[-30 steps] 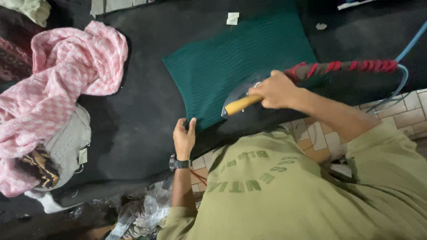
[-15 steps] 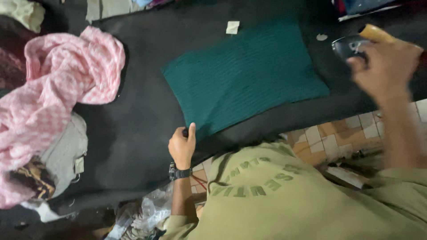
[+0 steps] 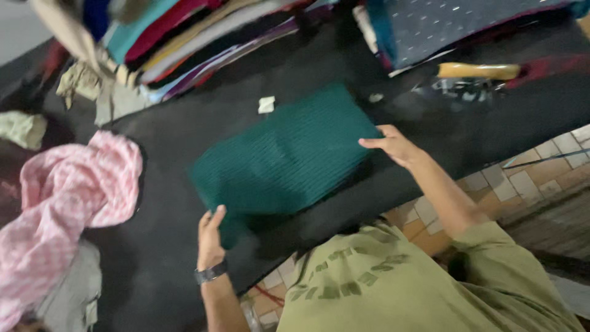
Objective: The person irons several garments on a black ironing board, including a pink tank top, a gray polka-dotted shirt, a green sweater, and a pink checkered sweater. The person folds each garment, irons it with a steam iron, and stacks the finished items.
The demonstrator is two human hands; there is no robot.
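Note:
A folded dark green knitted cloth (image 3: 289, 157) lies on the black padded table (image 3: 184, 123). My left hand (image 3: 211, 237), with a dark watch on the wrist, grips the cloth's near left corner. My right hand (image 3: 393, 144) holds the cloth's right edge with the fingers spread along it. An iron with a yellow handle (image 3: 476, 80) rests on the table at the far right, apart from both hands.
A pink checked cloth (image 3: 67, 203) is heaped at the left, with a grey garment (image 3: 74, 289) below it. A stack of folded coloured fabrics (image 3: 203, 37) lines the far edge. A small white tag (image 3: 266, 104) lies behind the green cloth. Tiled floor (image 3: 528, 184) shows at the right.
My right hand has put the iron down at the far right and come back to the green cloth's right edge. My left hand now grips the cloth's near corner.

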